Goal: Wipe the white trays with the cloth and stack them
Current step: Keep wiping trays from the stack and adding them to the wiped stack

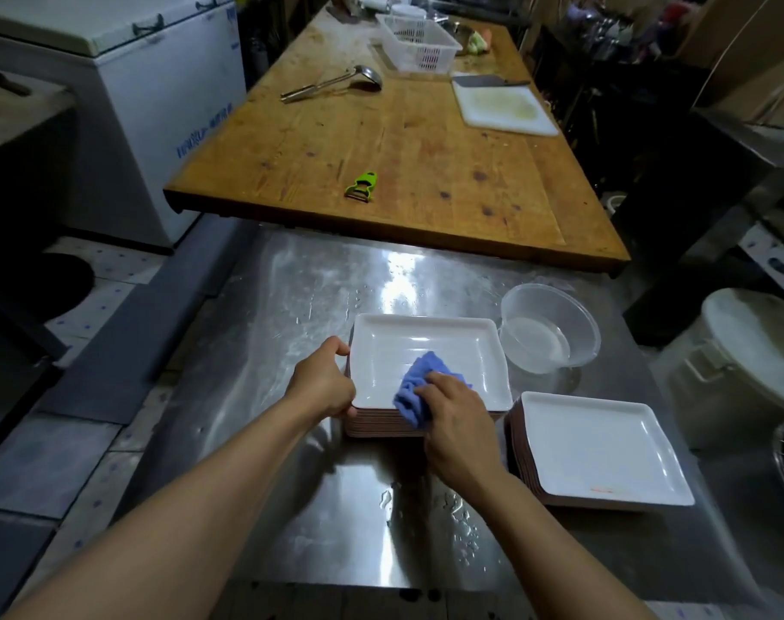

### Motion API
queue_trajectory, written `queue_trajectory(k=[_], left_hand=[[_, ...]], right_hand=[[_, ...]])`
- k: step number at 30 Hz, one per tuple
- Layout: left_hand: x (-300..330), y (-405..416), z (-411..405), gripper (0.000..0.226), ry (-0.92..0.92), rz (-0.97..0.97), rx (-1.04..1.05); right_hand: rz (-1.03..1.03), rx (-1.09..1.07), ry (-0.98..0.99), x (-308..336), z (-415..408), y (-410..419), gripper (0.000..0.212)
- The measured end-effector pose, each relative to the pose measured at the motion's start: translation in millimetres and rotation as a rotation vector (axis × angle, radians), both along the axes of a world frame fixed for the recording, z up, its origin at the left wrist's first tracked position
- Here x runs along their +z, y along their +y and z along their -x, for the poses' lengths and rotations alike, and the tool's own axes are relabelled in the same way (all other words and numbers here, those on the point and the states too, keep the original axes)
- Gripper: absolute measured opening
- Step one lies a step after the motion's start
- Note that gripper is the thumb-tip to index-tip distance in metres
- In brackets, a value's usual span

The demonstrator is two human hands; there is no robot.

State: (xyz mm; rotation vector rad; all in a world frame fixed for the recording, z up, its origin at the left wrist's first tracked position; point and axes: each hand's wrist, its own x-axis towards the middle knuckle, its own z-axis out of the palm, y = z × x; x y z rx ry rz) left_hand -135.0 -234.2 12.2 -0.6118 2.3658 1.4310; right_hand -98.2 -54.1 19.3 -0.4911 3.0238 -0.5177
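While my right hand bunches the blue cloth in curled fingers and presses it onto the lower middle of the top white tray, my left hand grips that tray's left rim, thumb on top and fingers tucked under the edge. The tray sits on a stack of trays with brownish undersides, just below the centre of the frame, on the wet steel tabletop. A second stack, also topped by a white tray (with a small reddish smear near its lower edge), stands just beside the first, toward the lower right. A clear plastic bowl with a little water in it rests close against the upper right corner of the tray I am wiping. Water droplets lie on the steel between my forearms. Across the upper half of the frame runs a wooden tabletop carrying a green peeler, a metal ladle, a white basket and a white cutting board with a cleaver at its far end. A white chest freezer fills the upper left.
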Motion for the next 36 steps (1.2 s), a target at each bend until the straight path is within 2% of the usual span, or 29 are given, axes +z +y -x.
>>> queue_trajectory(k=[3,7,8,9,11,13,18,23,26,32,36], left_hand=[[1,-5,-2,0.048,0.009,-0.080,0.009],[1,-7,-4,0.042,0.038,-0.092,0.000],[1,-7,-4,0.040,0.044,-0.084,-0.005],[1,-7,-3,0.040,0.048,-0.068,-0.014],[1,-5,-2,0.041,0.055,-0.021,-0.033],[-1,-2,-1,0.042,0.070,0.055,-0.060],[-2,2,-2,0.045,0.071,0.183,-0.076],[0,7,-4,0.042,0.081,0.255,-0.068],[0,9,-5,0.044,0.090,0.277,-0.058],[1,12,-8,0.042,0.097,0.314,-0.031],[3,14,-9,0.043,0.102,0.327,-0.023]], right_hand=[[0.009,0.028,-0.002,0,-2,-5,0.034],[0.083,0.174,-0.090,4,8,-38,0.071],[0.073,0.178,-0.092,5,13,-43,0.074],[0.053,0.184,-0.081,5,21,-46,0.070],[-0.032,0.199,-0.049,1,36,-48,0.048],[-0.095,0.192,-0.018,-5,53,-49,0.039],[-0.167,0.133,0.032,-8,66,-46,0.042],[-0.281,-0.125,0.054,-4,65,23,0.046],[-0.339,-0.066,0.040,3,66,43,0.046],[-0.296,-0.001,0.030,12,29,54,0.029],[-0.253,-0.009,0.005,17,6,47,0.026]])
